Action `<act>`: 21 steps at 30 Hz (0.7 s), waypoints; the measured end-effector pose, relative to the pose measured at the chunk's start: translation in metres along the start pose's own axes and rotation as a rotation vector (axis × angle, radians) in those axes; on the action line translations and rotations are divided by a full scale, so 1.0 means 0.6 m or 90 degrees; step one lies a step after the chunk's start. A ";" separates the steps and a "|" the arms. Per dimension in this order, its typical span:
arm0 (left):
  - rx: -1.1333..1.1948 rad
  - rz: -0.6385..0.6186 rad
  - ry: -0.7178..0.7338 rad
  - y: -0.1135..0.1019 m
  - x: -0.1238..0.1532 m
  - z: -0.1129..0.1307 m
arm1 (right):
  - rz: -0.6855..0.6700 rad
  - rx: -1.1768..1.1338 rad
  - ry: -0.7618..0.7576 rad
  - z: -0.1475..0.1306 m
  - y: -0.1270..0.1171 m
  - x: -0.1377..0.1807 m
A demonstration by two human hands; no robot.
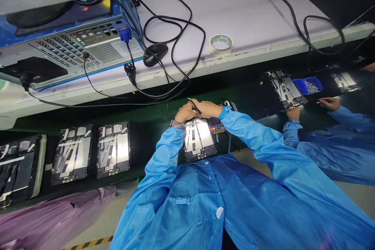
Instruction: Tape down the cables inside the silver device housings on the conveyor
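Both bare hands sit close together, fingers curled narrow, on the far edge of a flat rectangular tablet frame of dark metal with silver strips and white tape, which lies directly below them and in front of the person's blue antistatic smock. The left hand and right hand nearly meet. A thin green-and-black strip rises between them, though which hand grips it cannot be told. A blue wrist strap circles the right wrist, and a grey woven band circles the left.

Just beyond the frame's right corner sits a small dark device with a red digital display, its digits too small to read, and a coiled blue cord hangs nearby. The frame rests on a black belt with a green edge. Two similar frames lie to its left.

To its right, a co-worker's hand is near a blue tray of small screws. Past the frame, on a white shelf, lie a black computer mouse and a roll of cream masking tape with green printing too small to read.
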State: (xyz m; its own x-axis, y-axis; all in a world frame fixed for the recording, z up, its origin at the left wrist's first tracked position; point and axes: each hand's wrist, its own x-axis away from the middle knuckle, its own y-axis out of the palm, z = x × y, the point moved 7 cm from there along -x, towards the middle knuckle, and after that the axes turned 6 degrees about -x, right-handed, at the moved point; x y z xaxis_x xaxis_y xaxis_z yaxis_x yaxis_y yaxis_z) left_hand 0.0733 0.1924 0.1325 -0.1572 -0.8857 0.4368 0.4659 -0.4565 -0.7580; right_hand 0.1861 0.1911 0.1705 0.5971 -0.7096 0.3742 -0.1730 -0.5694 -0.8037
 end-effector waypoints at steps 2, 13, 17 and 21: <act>0.000 -0.004 -0.003 -0.001 0.001 0.000 | 0.012 0.004 -0.006 -0.001 0.001 -0.001; -0.021 -0.012 -0.036 0.001 0.006 -0.003 | 0.171 -0.374 0.023 0.146 0.012 0.015; -0.035 -0.015 -0.027 0.001 0.003 -0.007 | 0.258 -0.492 0.020 0.138 0.048 0.042; -0.051 -0.027 -0.031 0.002 -0.003 -0.014 | 0.294 -0.489 0.057 0.101 0.083 0.056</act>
State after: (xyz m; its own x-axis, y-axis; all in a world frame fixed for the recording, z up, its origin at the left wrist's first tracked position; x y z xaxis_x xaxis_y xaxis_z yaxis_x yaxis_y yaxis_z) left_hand 0.0667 0.1927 0.1268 -0.1316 -0.8611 0.4911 0.3885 -0.5006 -0.7736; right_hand 0.2449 0.1642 0.1153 0.2803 -0.9480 0.1505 -0.8760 -0.3168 -0.3637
